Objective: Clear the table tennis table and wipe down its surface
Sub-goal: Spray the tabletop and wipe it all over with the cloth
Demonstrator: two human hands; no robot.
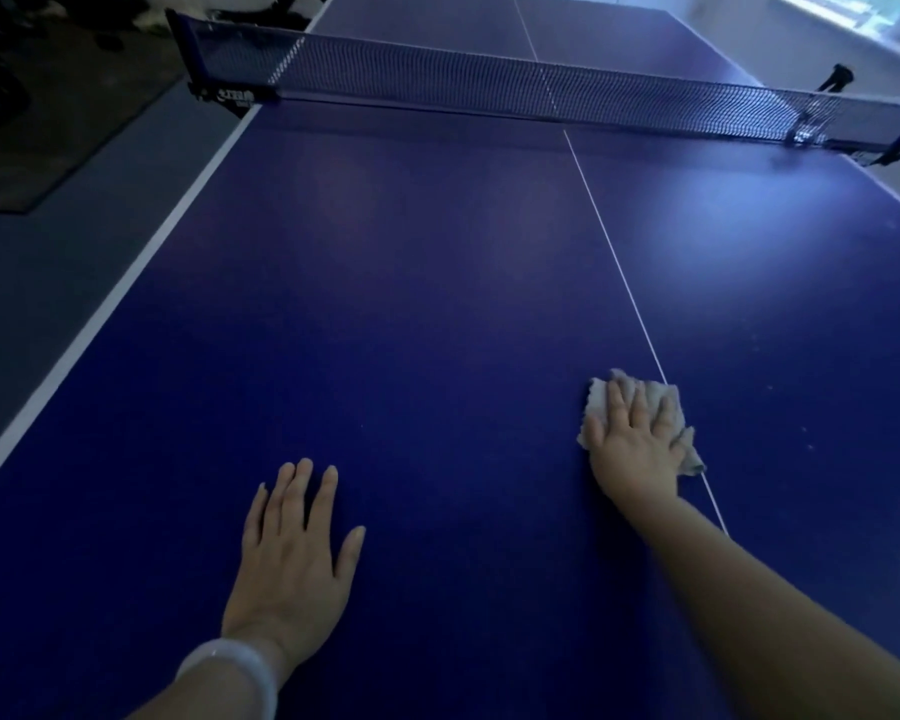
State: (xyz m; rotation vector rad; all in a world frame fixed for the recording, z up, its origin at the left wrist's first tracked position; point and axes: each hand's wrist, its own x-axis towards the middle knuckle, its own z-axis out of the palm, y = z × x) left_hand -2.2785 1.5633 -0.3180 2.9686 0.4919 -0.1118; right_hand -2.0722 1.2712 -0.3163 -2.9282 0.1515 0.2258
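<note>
Far left: a dark mat (pixel 48 127) on the floor, past the desk's (pixel 385 304) left edge. Near the close edge, left hand (pixel 294 558) flat on the blue top, fingers wide, holding nothing, likely there to lean on. Further right, right hand (pixel 637 439) spread flat, pressing a pale cloth (pixel 645 402) down right beside the white middle line (pixel 609 241), ready to rub. Across the far end, a net (pixel 489 80). Maybe tiny specks on the right side; too dim to tell.

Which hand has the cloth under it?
The right hand: it presses a pale cloth flat beside the white centre line. The left hand rests bare on the blue table.
</note>
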